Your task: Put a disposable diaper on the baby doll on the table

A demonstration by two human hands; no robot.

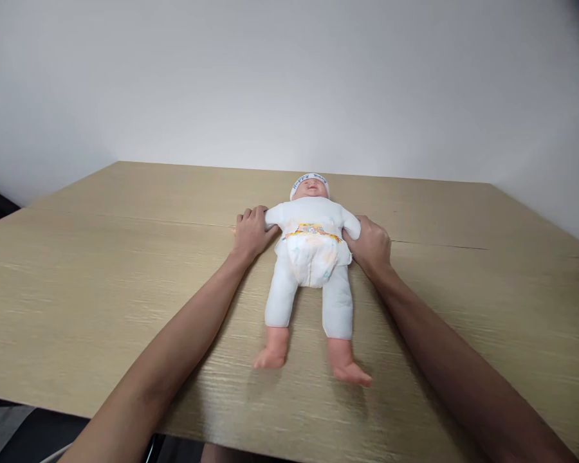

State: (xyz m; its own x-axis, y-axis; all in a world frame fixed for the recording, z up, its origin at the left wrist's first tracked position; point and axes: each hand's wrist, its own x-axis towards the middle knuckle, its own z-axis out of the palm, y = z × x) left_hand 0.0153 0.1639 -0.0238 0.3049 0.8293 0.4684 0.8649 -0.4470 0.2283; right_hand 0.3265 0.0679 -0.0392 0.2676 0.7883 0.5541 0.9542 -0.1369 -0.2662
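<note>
A baby doll (311, 209) with a white cloth body lies on its back on the table, feet toward me. Round its hips is a white diaper (311, 257) with an orange patterned waistband. A white headband (310, 177) with blue lettering circles its head. My left hand (253, 230) is closed around the doll's arm on the left, the doll's hand hidden under my fingers. On the other side, my right hand (370, 244) grips the doll's other arm. Both of the doll's pink feet rest near the table's front.
The wood-grain table (125, 283) has a thin seam running across it. Behind it rises a plain white wall (289, 83). Dark objects, too cut off to name, show below the front edge at the lower left.
</note>
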